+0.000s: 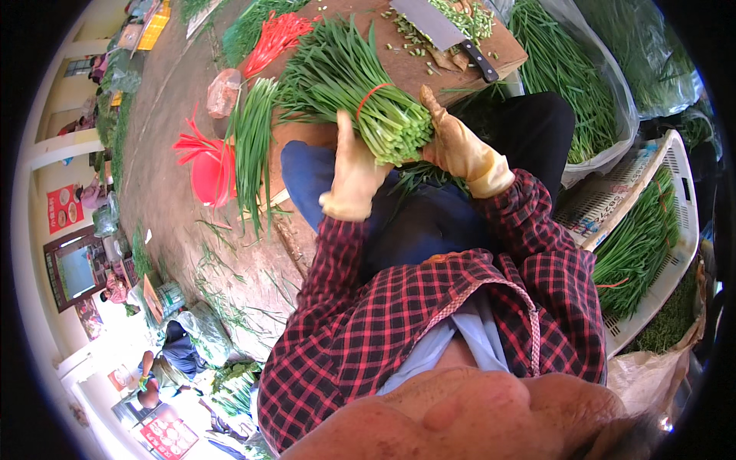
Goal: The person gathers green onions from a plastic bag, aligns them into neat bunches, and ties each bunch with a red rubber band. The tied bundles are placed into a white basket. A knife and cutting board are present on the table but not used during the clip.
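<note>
A thick bundle of green Chinese chives (345, 75), bound with a red tie (371, 99), lies over the wooden board (305, 133) with its pale cut ends towards me. My left hand (356, 167), in a cream rubber glove, rests against the near left side of the bundle, thumb up. My right hand (460, 144), gloved alike, touches the cut ends on the right. The bundle sits between both palms. A cleaver (431, 26) with a black handle lies on the board among chopped stem ends (468, 23). Loose chives (253, 138) hang over the board's left edge.
Red ties lie at the board's far left (279, 40) and on a red round container (213, 178), near a brick-like block (224, 92). Right are a plastic-lined container of chives (566, 75) and a white crate (684, 190) holding a tied bundle. Other people work at lower left.
</note>
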